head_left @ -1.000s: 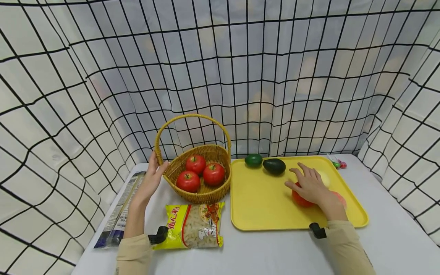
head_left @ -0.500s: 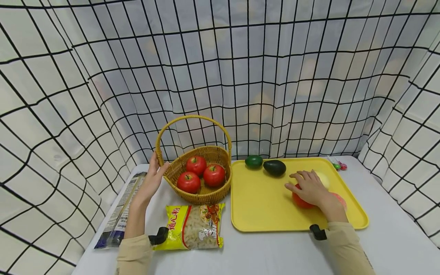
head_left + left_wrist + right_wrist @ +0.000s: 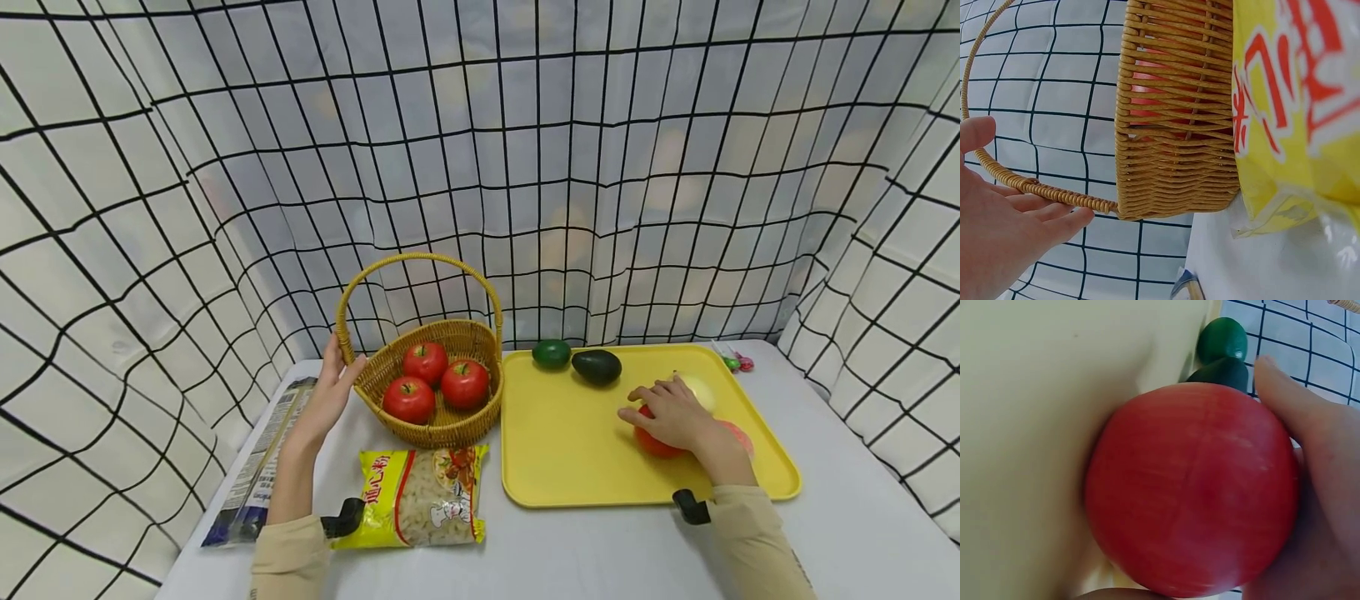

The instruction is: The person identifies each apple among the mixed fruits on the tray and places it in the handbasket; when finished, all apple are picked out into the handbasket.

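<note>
My left hand [image 3: 327,408] touches the side of the tall handle [image 3: 416,257] of a wicker basket [image 3: 450,433]. In the left wrist view its fingers lie extended along the handle, with the thumb apart. Three red apples [image 3: 465,383] sit inside the basket. On the yellow tray [image 3: 562,458], my right hand [image 3: 678,417] covers another red apple [image 3: 1191,487] from above, fingers bent round it. The right wrist view shows the thumb beside this apple, which seems to rest on the tray. Most fingertips are hidden there.
A pale yellow round fruit [image 3: 697,392] and a partly hidden pinkish fruit [image 3: 738,435] flank my right hand. A dark avocado [image 3: 597,367] and a green fruit [image 3: 551,354] lie at the tray's back. A pasta bag [image 3: 423,497], long packet [image 3: 262,467] and small candies [image 3: 738,363] lie around.
My right hand's fingers have drawn in and lowered around the red apple on the tray. The left hand and basket stay in place.
</note>
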A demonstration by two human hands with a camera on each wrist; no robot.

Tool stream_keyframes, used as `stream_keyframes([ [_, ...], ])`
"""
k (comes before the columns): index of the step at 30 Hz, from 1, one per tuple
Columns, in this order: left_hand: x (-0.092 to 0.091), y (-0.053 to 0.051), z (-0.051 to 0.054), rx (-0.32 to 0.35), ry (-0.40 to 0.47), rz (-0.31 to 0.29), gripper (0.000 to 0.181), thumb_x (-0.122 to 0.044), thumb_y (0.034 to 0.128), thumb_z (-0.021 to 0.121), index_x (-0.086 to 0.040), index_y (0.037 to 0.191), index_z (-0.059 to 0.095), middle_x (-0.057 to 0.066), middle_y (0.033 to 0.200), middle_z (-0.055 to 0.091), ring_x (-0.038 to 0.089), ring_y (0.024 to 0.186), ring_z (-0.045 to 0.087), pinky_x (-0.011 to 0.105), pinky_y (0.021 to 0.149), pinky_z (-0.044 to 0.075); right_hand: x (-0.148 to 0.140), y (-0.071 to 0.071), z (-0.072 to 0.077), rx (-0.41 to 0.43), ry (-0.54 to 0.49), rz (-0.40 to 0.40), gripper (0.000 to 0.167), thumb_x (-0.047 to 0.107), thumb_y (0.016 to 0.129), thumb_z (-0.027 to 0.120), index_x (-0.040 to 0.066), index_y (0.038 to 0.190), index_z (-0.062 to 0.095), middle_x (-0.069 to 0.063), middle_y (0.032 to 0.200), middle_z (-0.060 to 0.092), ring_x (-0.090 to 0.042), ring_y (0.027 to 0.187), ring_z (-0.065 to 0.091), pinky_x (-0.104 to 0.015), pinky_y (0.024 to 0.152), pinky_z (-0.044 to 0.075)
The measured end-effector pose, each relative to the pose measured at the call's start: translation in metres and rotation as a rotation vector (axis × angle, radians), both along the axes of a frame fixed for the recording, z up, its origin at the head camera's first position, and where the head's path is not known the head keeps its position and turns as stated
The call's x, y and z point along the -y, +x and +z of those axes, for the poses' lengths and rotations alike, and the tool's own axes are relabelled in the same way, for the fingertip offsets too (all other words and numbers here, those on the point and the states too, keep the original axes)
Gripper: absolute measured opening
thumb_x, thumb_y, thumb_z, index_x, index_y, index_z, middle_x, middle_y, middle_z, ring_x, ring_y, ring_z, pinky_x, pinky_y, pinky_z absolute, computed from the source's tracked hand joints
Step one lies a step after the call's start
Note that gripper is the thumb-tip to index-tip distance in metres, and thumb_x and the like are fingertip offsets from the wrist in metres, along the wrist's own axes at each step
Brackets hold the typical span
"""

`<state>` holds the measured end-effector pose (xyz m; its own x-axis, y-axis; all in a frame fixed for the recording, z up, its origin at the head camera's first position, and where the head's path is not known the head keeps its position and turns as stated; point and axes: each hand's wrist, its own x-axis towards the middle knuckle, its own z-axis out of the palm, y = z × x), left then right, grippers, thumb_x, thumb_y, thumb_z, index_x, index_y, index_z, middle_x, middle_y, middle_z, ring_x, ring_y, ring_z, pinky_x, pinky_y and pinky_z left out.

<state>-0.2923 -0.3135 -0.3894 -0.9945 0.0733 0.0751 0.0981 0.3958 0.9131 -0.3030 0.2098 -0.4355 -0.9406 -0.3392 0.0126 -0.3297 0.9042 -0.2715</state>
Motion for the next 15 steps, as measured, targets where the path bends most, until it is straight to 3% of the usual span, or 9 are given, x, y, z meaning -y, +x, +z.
stream_keyframes([
  [7,0.000,0.000,-0.001,-0.010,0.010,0.000,0.085,-0.045,0.1104,0.039,-0.028,0.160,-0.027,0.011,0.172,-0.021,0.036,0.161,-0.013,0.069,0.126,0.005,0.000,0.006,0.006,0.071,0.042,-0.022,0.054,0.054,0.096,0.065,0.011,0.128,0.064,-0.026,0.135,0.061,-0.054,0.136,0.039,-0.073,0.122,0.014],
  [15,-0.001,0.002,0.000,-0.024,0.026,-0.015,0.085,-0.043,0.1107,0.040,-0.027,0.161,-0.027,0.009,0.172,-0.021,0.034,0.161,-0.013,0.068,0.126,0.004,0.002,0.014,0.015,0.153,0.065,-0.046,0.069,0.047,0.085,0.079,0.011,0.138,0.056,-0.028,0.136,0.055,-0.054,0.134,0.037,-0.076,0.120,0.012],
])
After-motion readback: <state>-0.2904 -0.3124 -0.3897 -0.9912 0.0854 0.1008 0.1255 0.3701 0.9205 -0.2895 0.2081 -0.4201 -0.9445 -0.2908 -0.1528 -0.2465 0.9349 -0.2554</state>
